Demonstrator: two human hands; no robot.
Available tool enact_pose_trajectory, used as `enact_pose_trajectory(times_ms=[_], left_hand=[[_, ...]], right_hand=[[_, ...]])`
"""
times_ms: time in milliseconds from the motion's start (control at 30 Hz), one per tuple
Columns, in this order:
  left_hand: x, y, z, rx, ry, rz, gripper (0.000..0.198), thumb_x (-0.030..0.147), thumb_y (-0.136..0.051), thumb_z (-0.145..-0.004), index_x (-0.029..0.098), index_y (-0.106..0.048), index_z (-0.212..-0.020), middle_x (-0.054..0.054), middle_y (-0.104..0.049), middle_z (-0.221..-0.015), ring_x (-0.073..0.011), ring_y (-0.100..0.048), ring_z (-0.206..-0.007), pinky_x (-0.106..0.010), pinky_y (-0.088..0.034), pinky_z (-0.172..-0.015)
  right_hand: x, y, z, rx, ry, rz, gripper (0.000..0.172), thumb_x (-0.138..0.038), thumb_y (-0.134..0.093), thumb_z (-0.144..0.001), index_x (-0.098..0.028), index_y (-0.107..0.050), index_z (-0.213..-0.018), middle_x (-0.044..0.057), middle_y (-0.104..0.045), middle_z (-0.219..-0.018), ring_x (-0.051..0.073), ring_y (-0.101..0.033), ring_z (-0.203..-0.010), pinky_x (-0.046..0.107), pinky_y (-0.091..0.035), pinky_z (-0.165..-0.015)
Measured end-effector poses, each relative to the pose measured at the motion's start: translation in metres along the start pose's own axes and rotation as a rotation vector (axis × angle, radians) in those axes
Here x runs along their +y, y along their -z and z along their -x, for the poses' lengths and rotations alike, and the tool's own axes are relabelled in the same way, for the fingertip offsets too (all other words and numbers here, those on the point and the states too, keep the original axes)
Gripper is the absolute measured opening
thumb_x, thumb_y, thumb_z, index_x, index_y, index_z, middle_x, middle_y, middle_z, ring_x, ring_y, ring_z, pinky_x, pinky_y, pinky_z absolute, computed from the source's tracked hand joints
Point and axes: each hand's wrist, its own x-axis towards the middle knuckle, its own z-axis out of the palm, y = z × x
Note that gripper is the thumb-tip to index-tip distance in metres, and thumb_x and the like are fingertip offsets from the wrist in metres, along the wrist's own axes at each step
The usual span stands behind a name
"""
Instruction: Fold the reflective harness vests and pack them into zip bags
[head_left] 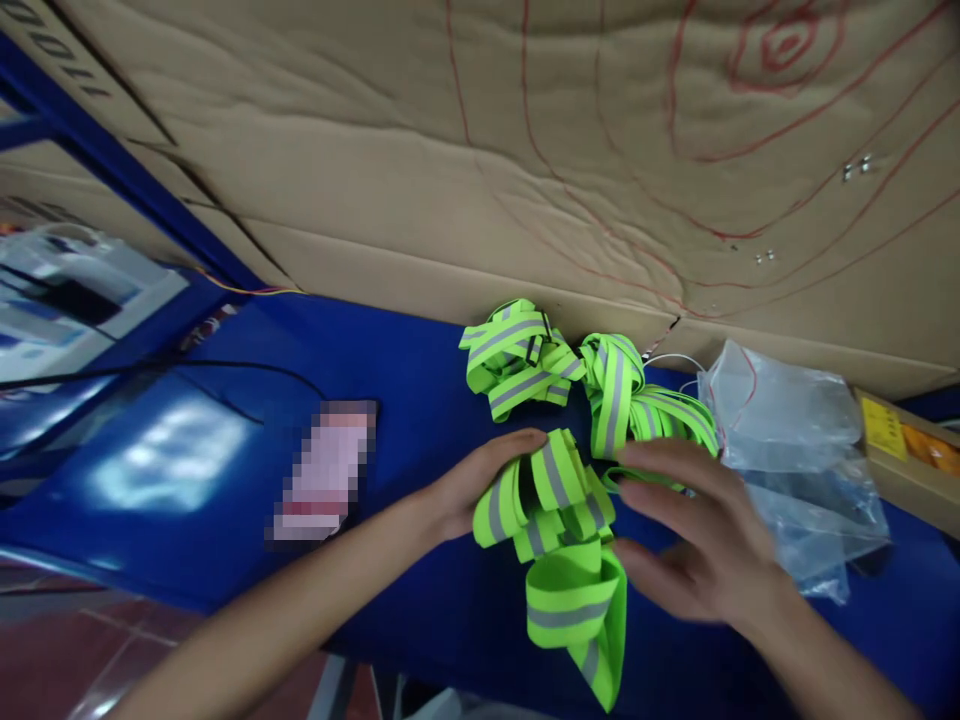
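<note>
In my left hand [480,485] is a loosely folded bundle of neon green reflective strap [562,490] with a grey stripe. The fingers go behind its upper left side, and one loop of it hangs down at the front. To the right of this bundle is my right hand [694,540], slightly blurred, its fingers apart and curved, with nothing visibly gripped. Just behind lie a gathered green strap bundle with a dark buckle [521,355] and a second, banded bundle [622,390], which my right hand partly covers.
A blue table [420,400] carries everything. Clear plastic bags [795,430] lie at right beside a cardboard box [915,450]. A pixelated pinkish object [326,465] lies at left near a black cable [225,365]. A cardboard wall [360,180] with red drawn lines rises behind.
</note>
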Motion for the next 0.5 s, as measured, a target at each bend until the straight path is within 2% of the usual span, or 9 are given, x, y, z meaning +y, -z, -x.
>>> enact_pose_trajectory(times_ms=[67,133,267,367,433,500], left_hand=[[0.002,-0.002,0.005,-0.042,0.036,0.032,0.029,0.036,-0.079,-0.086,0.014,-0.076,-0.105,-0.004,-0.079,-0.092,-0.019,-0.072,-0.085,-0.031,-0.055,-0.088],[0.003,-0.004,0.01,-0.075,0.042,0.035,0.032,0.037,-0.083,-0.082,0.015,-0.078,-0.105,-0.004,-0.08,-0.094,-0.0192,-0.073,-0.086,-0.031,-0.055,-0.088],[0.005,-0.007,0.021,-0.23,0.058,-0.062,0.044,0.054,-0.085,-0.079,0.021,-0.079,-0.107,-0.006,-0.079,-0.098,-0.0212,-0.073,-0.088,-0.032,-0.055,-0.086],[0.007,-0.009,0.028,-0.307,-0.014,-0.171,0.068,0.072,-0.078,-0.077,0.029,-0.073,-0.129,-0.007,-0.076,-0.117,-0.0251,-0.073,-0.098,-0.036,-0.056,-0.089],[0.008,-0.007,0.028,-0.31,-0.149,-0.224,0.082,0.078,-0.075,-0.075,0.03,-0.065,-0.141,-0.009,-0.071,-0.131,-0.0309,-0.069,-0.117,-0.039,-0.053,-0.098],[0.007,-0.003,0.025,-0.296,-0.341,-0.266,0.088,0.082,-0.068,-0.077,0.028,-0.061,-0.146,-0.012,-0.064,-0.143,-0.0353,-0.058,-0.137,-0.043,-0.048,-0.109]], right_hand=[[0.002,-0.015,-0.015,-0.003,0.123,0.061,0.053,-0.037,-0.075,-0.093,-0.027,-0.056,-0.142,0.012,-0.065,-0.137,0.029,-0.065,-0.126,0.047,-0.055,-0.106],[0.004,-0.024,-0.025,-0.055,0.175,0.093,0.057,-0.041,-0.073,-0.094,-0.022,-0.053,-0.145,0.016,-0.065,-0.138,0.029,-0.064,-0.128,0.046,-0.055,-0.106],[0.005,-0.021,-0.026,-0.109,0.142,-0.011,0.045,-0.033,-0.071,-0.097,-0.022,-0.057,-0.138,0.012,-0.071,-0.13,0.026,-0.066,-0.126,0.042,-0.054,-0.106],[0.001,-0.01,-0.022,-0.029,0.026,-0.04,0.033,-0.029,-0.073,-0.095,-0.024,-0.062,-0.126,0.007,-0.076,-0.114,0.022,-0.072,-0.108,0.035,-0.056,-0.097],[-0.001,-0.004,-0.021,0.075,-0.124,-0.026,0.031,-0.033,-0.075,-0.094,-0.025,-0.064,-0.122,0.005,-0.076,-0.11,0.02,-0.074,-0.099,0.031,-0.058,-0.089],[-0.001,-0.002,-0.022,0.19,-0.289,-0.057,0.027,-0.036,-0.074,-0.095,-0.026,-0.065,-0.118,0.003,-0.076,-0.104,0.019,-0.073,-0.092,0.028,-0.058,-0.08]])
